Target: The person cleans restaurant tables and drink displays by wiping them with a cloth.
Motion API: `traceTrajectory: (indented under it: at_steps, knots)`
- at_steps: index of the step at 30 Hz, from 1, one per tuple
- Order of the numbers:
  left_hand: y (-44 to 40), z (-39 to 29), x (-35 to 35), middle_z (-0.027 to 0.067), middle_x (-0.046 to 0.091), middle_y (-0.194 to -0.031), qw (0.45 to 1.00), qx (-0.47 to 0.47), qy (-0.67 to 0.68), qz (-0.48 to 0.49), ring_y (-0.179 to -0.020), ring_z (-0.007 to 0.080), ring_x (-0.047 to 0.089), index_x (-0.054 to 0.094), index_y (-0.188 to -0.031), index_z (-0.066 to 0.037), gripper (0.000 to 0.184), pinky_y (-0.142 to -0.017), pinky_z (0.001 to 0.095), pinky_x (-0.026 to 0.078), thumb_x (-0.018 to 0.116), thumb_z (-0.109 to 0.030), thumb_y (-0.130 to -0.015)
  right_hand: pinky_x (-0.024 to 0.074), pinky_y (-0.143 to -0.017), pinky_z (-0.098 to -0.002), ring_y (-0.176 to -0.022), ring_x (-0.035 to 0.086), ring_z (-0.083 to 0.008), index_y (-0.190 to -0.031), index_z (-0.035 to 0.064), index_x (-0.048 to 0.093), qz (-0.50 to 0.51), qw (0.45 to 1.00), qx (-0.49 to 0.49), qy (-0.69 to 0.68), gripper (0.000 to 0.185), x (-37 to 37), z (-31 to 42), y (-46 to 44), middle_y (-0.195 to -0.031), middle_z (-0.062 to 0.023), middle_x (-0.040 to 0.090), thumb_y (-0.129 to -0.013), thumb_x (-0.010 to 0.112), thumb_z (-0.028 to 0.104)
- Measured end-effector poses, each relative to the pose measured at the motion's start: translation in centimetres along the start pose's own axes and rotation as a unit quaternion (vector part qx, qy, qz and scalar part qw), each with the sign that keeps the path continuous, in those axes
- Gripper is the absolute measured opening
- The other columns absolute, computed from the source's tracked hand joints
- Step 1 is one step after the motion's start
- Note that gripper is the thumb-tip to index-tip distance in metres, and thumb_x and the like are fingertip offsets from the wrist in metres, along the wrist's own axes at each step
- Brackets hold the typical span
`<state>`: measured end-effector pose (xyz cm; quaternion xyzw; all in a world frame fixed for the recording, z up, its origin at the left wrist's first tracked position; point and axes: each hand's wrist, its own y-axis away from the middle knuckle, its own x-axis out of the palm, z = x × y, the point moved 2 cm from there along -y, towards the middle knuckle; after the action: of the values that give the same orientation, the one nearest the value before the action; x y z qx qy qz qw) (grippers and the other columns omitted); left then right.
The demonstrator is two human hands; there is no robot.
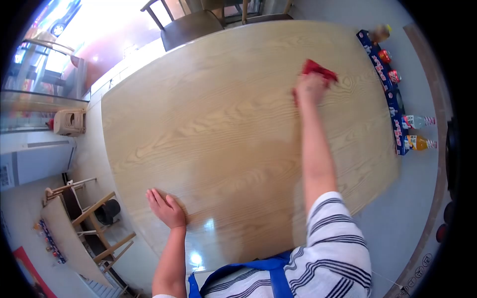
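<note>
A red cloth (320, 69) lies bunched on the wood-grain tabletop (223, 109), toward its far right part. My right hand (311, 88) is closed over the cloth and presses it to the surface, with the arm stretched far forward. Part of the cloth shows beyond and to the left of the fingers. Near the table's left front part, my left hand (168, 208) rests flat on the wood, fingers extended and nothing in it.
Along the right edge stand blue boxes (378, 69), red cans (394, 76), a clear bottle (417, 121) and an orange drink bottle (420, 143). Chairs (191, 27) stand beyond the far edge. A beige stool (70, 122) and another table (64, 238) are at the left.
</note>
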<state>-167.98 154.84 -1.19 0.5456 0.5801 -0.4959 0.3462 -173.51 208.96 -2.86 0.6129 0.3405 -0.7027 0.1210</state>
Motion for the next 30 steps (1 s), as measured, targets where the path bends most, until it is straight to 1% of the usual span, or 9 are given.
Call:
traceTrajectory:
  at_steps: [3, 6, 11, 15, 17, 21, 24, 27, 30]
  knots:
    - [0.1, 0.4, 0.0, 0.0227, 0.033, -0.136, 1.0, 0.003, -0.019, 0.0, -0.128, 0.0371, 0.029, 0.037, -0.129, 0.005, 0.05, -0.105, 0.0446, 0.023, 0.042, -0.021, -0.087, 0.0347, -0.099, -0.0426, -0.108, 0.05, -0.0347, -0.108, -0.0088, 0.054, -0.088, 0.981, -0.123, -0.119, 0.041, -2.3, 13.2, 9.6, -0.11, -0.0237, 0.056, -0.083, 0.045, 0.022]
    - [0.0, 0.6, 0.1, 0.0226, 0.034, -0.136, 1.0, 0.006, -0.016, -0.006, -0.127, 0.0367, 0.029, 0.038, -0.129, 0.005, 0.049, -0.105, 0.0439, 0.023, 0.041, -0.021, -0.088, 0.0385, -0.096, -0.0372, -0.108, 0.051, -0.0295, -0.112, -0.0065, 0.052, 0.031, 0.93, -0.314, -0.188, 0.037, -5.8, 23.9, 22.4, -0.113, -0.0192, 0.055, -0.079, 0.048, 0.01]
    - [-0.3, 0.8, 0.4, 0.0223, 0.035, -0.135, 1.0, -0.001, 0.003, -0.015, -0.127, 0.036, 0.03, 0.039, -0.127, 0.005, 0.047, -0.105, 0.0427, 0.024, 0.043, -0.021, -0.088, 0.0426, -0.091, -0.0385, -0.098, 0.057, -0.0269, -0.089, 0.0042, 0.062, -0.017, 0.744, -0.463, -0.48, 0.023, -11.1, 21.8, 31.2, -0.096, -0.0128, 0.062, -0.071, 0.054, 0.016]
    - [-0.3, 1.3, 0.7, 0.0231, 0.035, -0.135, 0.999, 0.02, -0.012, -0.029, -0.126, 0.0365, 0.031, 0.041, -0.126, 0.006, 0.047, -0.104, 0.043, 0.026, 0.044, -0.021, -0.088, 0.0395, -0.095, -0.0413, -0.101, 0.055, -0.0304, -0.094, 0.0027, 0.062, -0.004, 0.872, -0.408, -0.271, 0.025, -6.7, 9.6, 18.3, -0.101, -0.0158, 0.06, -0.074, 0.052, 0.015]
    - [-0.4, 1.2, 0.9, 0.0234, 0.036, -0.134, 0.999, 0.016, -0.002, -0.031, -0.126, 0.0368, 0.032, 0.041, -0.126, 0.005, 0.047, -0.104, 0.0433, 0.027, 0.045, -0.022, -0.088, 0.0369, -0.097, -0.0415, -0.116, 0.045, -0.0343, -0.117, 0.0005, 0.051, 0.005, 0.936, -0.264, -0.231, 0.04, -6.0, -1.1, 13.7, -0.12, -0.0163, 0.052, -0.081, 0.048, 0.016]
    - [-0.2, 1.2, 0.9, 0.0236, 0.037, -0.133, 0.999, 0.024, -0.014, -0.044, -0.125, 0.0369, 0.034, 0.041, -0.126, 0.005, 0.047, -0.104, 0.0431, 0.027, 0.044, -0.022, -0.088, 0.0354, -0.098, -0.0429, -0.116, 0.044, -0.0359, -0.114, 0.0, 0.052, -0.036, 0.997, -0.047, -0.041, 0.039, -4.2, -17.7, 12.2, -0.122, -0.02, 0.049, -0.083, 0.046, 0.022]
    - [-0.7, 0.5, 0.7, 0.0236, 0.038, -0.133, 0.999, 0.018, -0.018, -0.045, -0.124, 0.0367, 0.034, 0.041, -0.126, 0.005, 0.047, -0.103, 0.043, 0.027, 0.044, -0.023, -0.088, 0.0344, -0.098, -0.0431, -0.114, 0.044, -0.0383, -0.113, -0.0023, 0.052, -0.01, 0.995, 0.08, 0.063, 0.039, -4.5, -18.4, 15.4, -0.119, -0.0229, 0.05, -0.083, 0.045, 0.021]
    - [-0.3, 0.5, 0.8, 0.0238, 0.038, -0.133, 0.999, 0.02, -0.024, -0.037, -0.124, 0.0366, 0.035, 0.041, -0.125, 0.005, 0.047, -0.103, 0.0429, 0.028, 0.043, -0.024, -0.088, 0.0371, -0.089, -0.0476, -0.1, 0.048, -0.0393, -0.103, -0.0021, 0.052, -0.035, 0.987, 0.025, -0.154, 0.028, -7.8, -8.9, 19.6, -0.104, -0.0218, 0.054, -0.081, 0.048, 0.016]
    - [-0.4, 0.6, 0.9, 0.0243, 0.038, -0.132, 0.998, 0.025, -0.027, -0.045, -0.123, 0.0368, 0.035, 0.042, -0.125, 0.005, 0.047, -0.103, 0.0428, 0.028, 0.043, -0.024, -0.088, 0.0323, -0.099, -0.0466, -0.115, 0.042, -0.0406, -0.115, -0.0074, 0.049, -0.011, 0.97, -0.135, -0.202, 0.045, -11.1, 2.7, 27.7, -0.117, -0.026, 0.049, -0.078, 0.053, 0.02]
